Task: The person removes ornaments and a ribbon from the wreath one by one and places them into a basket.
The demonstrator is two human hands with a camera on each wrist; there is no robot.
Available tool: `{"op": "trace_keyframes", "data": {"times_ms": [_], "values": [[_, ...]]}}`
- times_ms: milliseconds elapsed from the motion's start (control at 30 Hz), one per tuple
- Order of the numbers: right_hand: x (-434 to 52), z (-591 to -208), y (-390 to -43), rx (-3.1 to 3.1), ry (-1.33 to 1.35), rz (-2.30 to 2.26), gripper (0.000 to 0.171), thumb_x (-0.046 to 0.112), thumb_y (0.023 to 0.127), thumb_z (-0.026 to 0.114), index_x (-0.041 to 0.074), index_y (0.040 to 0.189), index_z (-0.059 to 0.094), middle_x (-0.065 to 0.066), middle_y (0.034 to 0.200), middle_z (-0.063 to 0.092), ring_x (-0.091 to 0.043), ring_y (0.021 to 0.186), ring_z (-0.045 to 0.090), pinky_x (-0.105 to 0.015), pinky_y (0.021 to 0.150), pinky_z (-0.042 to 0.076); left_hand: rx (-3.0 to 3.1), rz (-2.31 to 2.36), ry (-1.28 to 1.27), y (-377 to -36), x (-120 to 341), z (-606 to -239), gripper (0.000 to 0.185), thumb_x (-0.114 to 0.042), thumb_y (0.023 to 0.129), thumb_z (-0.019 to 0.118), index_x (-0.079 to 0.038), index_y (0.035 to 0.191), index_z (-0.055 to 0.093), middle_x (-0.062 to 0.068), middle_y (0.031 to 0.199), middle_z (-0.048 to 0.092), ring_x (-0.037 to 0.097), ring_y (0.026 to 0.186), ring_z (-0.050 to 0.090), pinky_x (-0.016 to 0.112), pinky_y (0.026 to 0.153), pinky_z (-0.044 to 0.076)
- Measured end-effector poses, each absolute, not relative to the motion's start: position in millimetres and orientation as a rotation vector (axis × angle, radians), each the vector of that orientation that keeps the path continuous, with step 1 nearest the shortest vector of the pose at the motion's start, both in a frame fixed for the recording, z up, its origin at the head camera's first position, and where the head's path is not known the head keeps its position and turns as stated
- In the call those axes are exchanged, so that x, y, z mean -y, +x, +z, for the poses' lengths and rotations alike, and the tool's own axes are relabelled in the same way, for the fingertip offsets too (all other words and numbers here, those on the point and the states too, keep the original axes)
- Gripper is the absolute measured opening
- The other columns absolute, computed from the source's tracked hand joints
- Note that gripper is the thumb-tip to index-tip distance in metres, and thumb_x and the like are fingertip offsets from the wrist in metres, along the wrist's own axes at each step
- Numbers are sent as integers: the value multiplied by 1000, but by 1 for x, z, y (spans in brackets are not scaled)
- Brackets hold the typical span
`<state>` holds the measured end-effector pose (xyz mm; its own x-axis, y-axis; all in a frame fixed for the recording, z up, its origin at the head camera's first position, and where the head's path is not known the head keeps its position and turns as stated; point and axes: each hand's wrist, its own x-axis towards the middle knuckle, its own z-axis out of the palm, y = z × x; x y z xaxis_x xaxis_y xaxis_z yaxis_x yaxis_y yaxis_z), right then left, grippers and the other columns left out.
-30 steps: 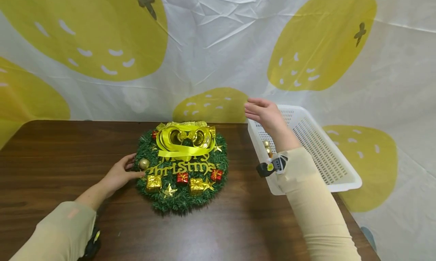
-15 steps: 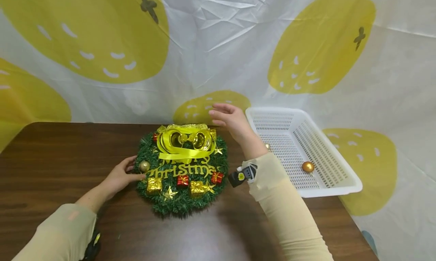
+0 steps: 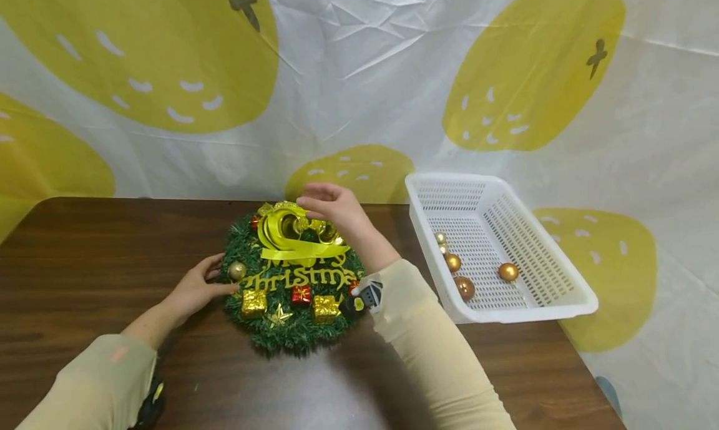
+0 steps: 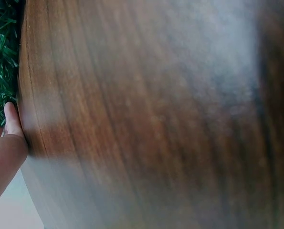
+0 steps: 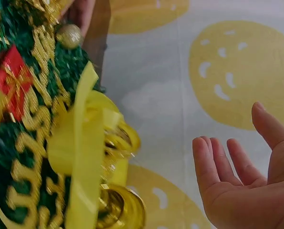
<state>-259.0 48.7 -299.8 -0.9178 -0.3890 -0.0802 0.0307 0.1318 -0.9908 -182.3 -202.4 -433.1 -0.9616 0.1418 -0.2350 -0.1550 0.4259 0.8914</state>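
Note:
A green Christmas wreath lies on the table, with gold lettering, small gift boxes, stars and a gold ball. Yellow ribbon and gold bells top its far side. My left hand holds the wreath's left edge between thumb and fingers; the fingertips are partly hidden. Above the wreath's far right side hovers my right hand, its fingers loosely bent. In the right wrist view, that hand is apart from the bells and ribbon and has nothing in it.
To the right of the wreath stands a white plastic basket, holding several gold and copper-coloured balls. Behind the brown wooden table hangs a white cloth with yellow fruit prints.
My right hand has moved left from over the basket to above the wreath, uncovering the balls in the basket. The left hand and wreath have stayed in place.

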Motion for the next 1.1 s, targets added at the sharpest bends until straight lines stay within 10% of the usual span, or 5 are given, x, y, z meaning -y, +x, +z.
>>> {"op": "trace_keyframes", "data": {"times_ms": [1100], "values": [[25, -375, -237, -2076, -323, -1623, 44, 14, 84, 70, 6, 126, 59, -11, 115, 65, -23, 100, 64, -37, 91, 52, -2415, 1539, -31, -184, 204, -435, 93, -30, 87, 66, 1, 150, 5, 33, 150, 15, 49, 136, 19, 61, 106, 27]]}}
